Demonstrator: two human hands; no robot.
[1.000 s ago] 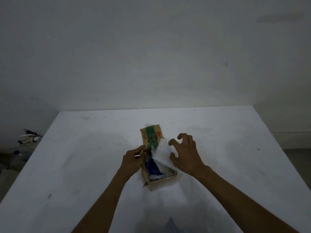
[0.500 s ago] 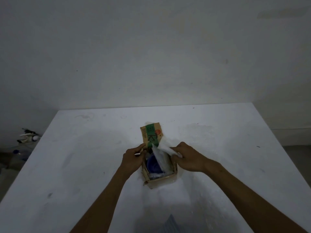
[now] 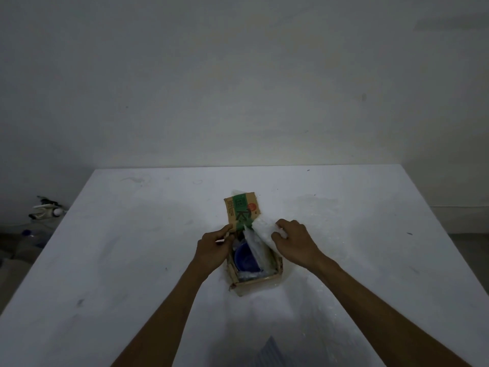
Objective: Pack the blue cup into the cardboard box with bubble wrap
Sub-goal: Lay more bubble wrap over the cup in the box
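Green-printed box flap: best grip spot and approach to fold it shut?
Likely pinch the flap by its free top edge, from above: it stands open, hinged at the far rim of the cardboard box, with bubble wrap crowding its base.

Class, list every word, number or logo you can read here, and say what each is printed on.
"K": a large dark letter, as far as it reads, on the green band of the cardboard box flap.
Small print beside the band: too blurred to read.
Orange badge on the flap: unreadable.
No other text shows.
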